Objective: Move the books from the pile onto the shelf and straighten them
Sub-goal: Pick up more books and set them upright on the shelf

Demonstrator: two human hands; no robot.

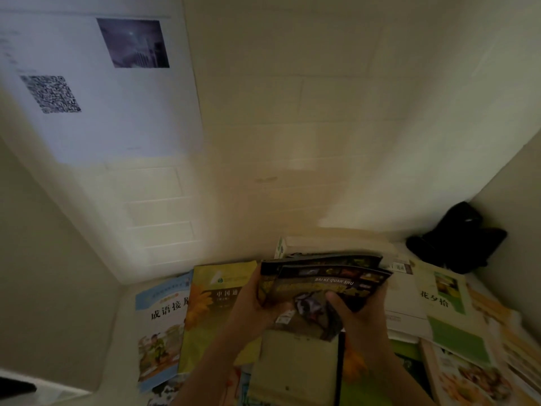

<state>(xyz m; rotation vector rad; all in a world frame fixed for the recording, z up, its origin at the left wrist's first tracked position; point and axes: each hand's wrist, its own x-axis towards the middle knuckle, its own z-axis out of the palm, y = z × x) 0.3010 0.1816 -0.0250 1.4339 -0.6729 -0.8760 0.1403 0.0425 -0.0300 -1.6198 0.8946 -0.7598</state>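
— What have we got in hand?

— Two thin, dark, glossy paperback books [325,276], held together and fanned slightly apart, lifted above the pile of spread-out books [445,323]. Our left hand [254,309] grips their left edge, fingers curled underneath; our right hand [354,312] holds the lower right corner, thumb on the front cover.

— How will they handle?

— Light and floppy, we'd judge (soft covers, few pages), and the sheen suggests they could slide against each other. Better to pinch them near the spine, both at once, so they don't fan further.

— And what lies around them?

— Beneath sits a plain pale-green book [295,364]. To the left lie a yellow book with orange flowers [210,312] and a light-blue children's book with a cartoon figure [159,332]; to the right, a white-and-green book [448,315].

— The surface?

— A pale bench [126,341] set into a corner of cream walls. A black soft object [459,238] slumps in the far right corner, and a white sheet with a QR code [96,86] hangs on the wall at upper left. We can't see the shelf from here.
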